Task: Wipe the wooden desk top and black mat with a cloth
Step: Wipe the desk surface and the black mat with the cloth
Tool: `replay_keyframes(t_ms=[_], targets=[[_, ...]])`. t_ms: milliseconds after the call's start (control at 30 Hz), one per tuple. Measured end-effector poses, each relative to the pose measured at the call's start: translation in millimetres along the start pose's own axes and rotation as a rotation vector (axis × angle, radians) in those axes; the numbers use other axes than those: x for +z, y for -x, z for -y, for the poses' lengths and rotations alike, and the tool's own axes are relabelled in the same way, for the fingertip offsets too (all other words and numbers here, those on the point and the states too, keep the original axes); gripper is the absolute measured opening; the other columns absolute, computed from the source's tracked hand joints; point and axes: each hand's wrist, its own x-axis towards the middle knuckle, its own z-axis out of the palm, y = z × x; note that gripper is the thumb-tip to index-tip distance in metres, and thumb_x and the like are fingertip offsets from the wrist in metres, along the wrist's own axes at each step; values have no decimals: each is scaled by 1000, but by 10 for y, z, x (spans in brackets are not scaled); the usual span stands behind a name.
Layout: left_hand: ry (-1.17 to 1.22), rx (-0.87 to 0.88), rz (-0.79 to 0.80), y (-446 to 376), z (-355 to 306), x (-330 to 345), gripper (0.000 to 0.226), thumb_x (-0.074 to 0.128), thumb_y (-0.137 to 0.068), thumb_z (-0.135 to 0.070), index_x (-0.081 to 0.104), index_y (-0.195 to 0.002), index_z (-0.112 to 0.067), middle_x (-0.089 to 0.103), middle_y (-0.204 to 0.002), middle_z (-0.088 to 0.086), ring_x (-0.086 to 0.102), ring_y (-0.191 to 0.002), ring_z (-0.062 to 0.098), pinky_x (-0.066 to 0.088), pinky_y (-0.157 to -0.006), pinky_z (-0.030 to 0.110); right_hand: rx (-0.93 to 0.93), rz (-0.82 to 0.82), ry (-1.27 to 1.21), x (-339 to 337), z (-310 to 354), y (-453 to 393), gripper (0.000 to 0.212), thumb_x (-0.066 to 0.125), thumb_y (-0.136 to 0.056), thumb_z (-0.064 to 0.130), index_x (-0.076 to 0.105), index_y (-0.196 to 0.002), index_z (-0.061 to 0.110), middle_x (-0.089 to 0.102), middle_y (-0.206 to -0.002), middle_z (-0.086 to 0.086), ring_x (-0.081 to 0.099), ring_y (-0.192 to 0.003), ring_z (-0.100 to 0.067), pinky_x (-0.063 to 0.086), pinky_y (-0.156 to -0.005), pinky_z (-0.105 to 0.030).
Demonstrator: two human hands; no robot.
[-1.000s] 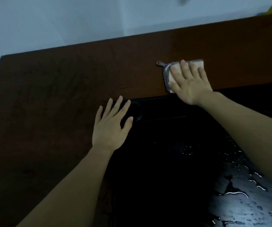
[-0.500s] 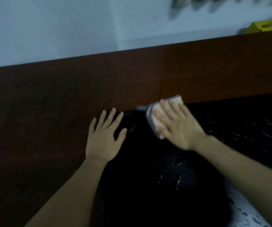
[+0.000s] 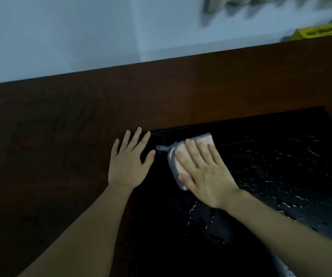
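A folded cream cloth [image 3: 198, 141] with a grey edge and a small loop lies on the black mat [image 3: 281, 160] near the mat's far left corner. My right hand [image 3: 203, 170] presses flat on the cloth with straight fingers. My left hand [image 3: 130, 159] rests flat with spread fingers at the mat's left edge, half on the dark wooden desk top [image 3: 61, 146]. Water droplets glisten on the mat to the right of and below the cloth.
A pale wall runs behind the desk's far edge. A yellow box [image 3: 319, 33] sits at the far right corner, beyond the desk. Blurred grey-beige shapes [image 3: 241, 3] show at the top right.
My right hand slid the cloth off the wooden strip behind the mat, toward me and onto the mat's far left part. The left hand has stayed at the mat's left edge.
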Motion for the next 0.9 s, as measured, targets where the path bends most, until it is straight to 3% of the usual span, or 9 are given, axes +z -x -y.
replay_keyframes(t_ms=[33,100,167,267,433,600,667,767,900], targets=[[-2,-2,1,3,-3,-4,62,15,-99,-64,8,-158,-46,-2,-167,-19,-8,-154,9,1,-126,43,-57,27,15,-11,-54,80,66,9,-104,58,9,-163,27,3,-169,-14,3,-155,-37,4,-122,-51],[-6,2,-2,7,-4,-15,62,15,-99,-63,8,-158,-45,-1,-167,-18,-8,-154,10,0,-126,43,-129,81,65,-65,-285,95,69,-4,-99,65,-12,-160,34,-22,-166,-6,-19,-153,-32,-8,-123,-48],[-4,10,-2,5,3,-11,61,16,-100,-62,8,-158,-45,-1,-167,-17,-8,-154,11,0,-126,43,-60,79,103,-121,-603,-72,72,-19,-88,67,-28,-153,36,-33,-161,-4,-27,-151,-31,-12,-124,-46],[-12,14,-17,-4,22,14,61,16,-100,-62,8,-158,-45,-2,-167,-17,-8,-154,11,1,-126,44,216,39,59,-225,-1041,-502,82,-20,-81,67,-24,-155,33,-24,-167,-7,-17,-154,-31,-7,-124,-48],[2,21,-47,-16,32,46,58,19,-103,-57,11,-158,-44,1,-167,-17,-6,-155,11,2,-126,44,422,66,-89,-333,-969,-880,63,7,-104,57,-13,-160,34,-23,-167,-7,-20,-154,-32,-10,-123,-52],[51,37,-67,4,26,36,56,19,-105,-52,16,-159,-39,6,-167,-14,-4,-155,13,2,-126,44,255,8,6,-98,-263,-401,73,-6,-95,55,-7,-162,26,-12,-169,-15,-8,-155,-38,-5,-124,-55],[65,53,-91,25,20,35,57,17,-105,-51,17,-160,-35,7,-168,-12,-5,-155,12,4,-126,44,115,-19,-1,-1,-39,-50,72,4,-99,55,8,-163,24,1,-169,-16,1,-155,-40,1,-124,-55],[23,151,-155,52,8,39,60,17,-103,-49,23,-159,-30,11,-167,-11,-1,-155,14,9,-126,45,-64,40,-1,53,-170,249,66,11,-103,63,3,-162,34,-10,-168,-6,-11,-155,-32,-5,-123,-48],[27,207,-189,26,6,63,59,19,-103,-47,30,-158,-27,19,-166,-9,4,-155,15,11,-125,46,112,-15,92,-26,-774,-82,73,-7,-97,63,2,-160,28,7,-169,-13,10,-155,-39,13,-123,-52]])
